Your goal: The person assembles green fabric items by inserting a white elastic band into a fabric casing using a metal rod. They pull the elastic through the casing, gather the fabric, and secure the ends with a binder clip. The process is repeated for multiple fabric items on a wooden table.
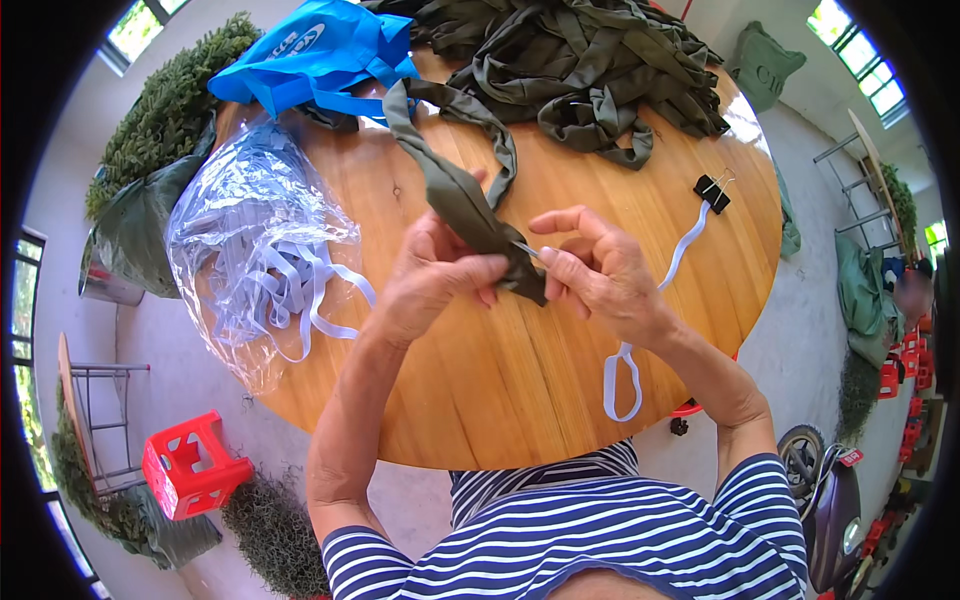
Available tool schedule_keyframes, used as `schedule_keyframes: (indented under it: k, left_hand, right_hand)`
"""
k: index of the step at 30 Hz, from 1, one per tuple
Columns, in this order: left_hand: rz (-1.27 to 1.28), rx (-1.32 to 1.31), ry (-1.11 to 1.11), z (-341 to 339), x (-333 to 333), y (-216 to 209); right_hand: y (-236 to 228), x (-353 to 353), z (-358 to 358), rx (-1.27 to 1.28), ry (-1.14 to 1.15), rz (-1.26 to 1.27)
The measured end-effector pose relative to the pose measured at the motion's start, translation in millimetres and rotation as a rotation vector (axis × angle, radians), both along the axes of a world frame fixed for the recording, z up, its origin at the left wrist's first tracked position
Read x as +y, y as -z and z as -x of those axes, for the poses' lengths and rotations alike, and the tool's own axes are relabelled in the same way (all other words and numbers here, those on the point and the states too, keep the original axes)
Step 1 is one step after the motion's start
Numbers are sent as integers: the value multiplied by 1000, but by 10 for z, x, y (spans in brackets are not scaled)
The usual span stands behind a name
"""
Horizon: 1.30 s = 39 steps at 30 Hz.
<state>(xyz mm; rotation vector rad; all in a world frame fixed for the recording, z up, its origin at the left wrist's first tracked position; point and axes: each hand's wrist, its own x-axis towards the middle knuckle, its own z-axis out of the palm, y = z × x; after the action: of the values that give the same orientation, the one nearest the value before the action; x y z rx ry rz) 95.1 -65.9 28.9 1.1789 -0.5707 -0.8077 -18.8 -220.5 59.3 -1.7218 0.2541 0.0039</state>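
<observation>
I see left hand (pixel 435 283) pinching olive fabric strip (pixel 470 205) at frame centre — right hand (pixel 600 275) fingers pressed together on a thin metal pin (pixel 527 249). Clear plastic bag (pixel 245 215) w/ white bands mid-left, blue bag (pixel 315 55) upper left — both on wooden table (pixel 520 380).

You have two hands up over one round wooden table (pixel 520 390): your left hand (pixel 432 283) and your right hand (pixel 600 272). Between them is one green cloth strip (pixel 462 200) and one thin metal pin (pixel 527 249). Farther back sits one big pile of green strips (pixel 590 70), too tangled to count. You can see one blue bag (pixel 320 55), one clear plastic bag (pixel 255 230) full of white bands, one loose white band (pixel 640 330), and one black clip (pixel 711 192). On the floor stands one red stool (pixel 190 465).
</observation>
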Motion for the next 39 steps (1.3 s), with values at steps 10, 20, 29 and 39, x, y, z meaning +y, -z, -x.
schedule_keyframes:
  k: [10, 20, 29, 39]
  left_hand:
    - [105, 266, -54, -68, -47, 136]
    - [230, 292, -391, -100, -59, 187]
    - [42, 277, -52, -67, -49, 37]
    - [1, 239, -23, 223, -174, 271]
  right_hand:
    - [87, -42, 10, 36, -11, -26]
    - [135, -106, 265, -42, -78, 259]
    - [187, -95, 296, -222, -14, 107]
    - [246, 11, 165, -121, 70, -75]
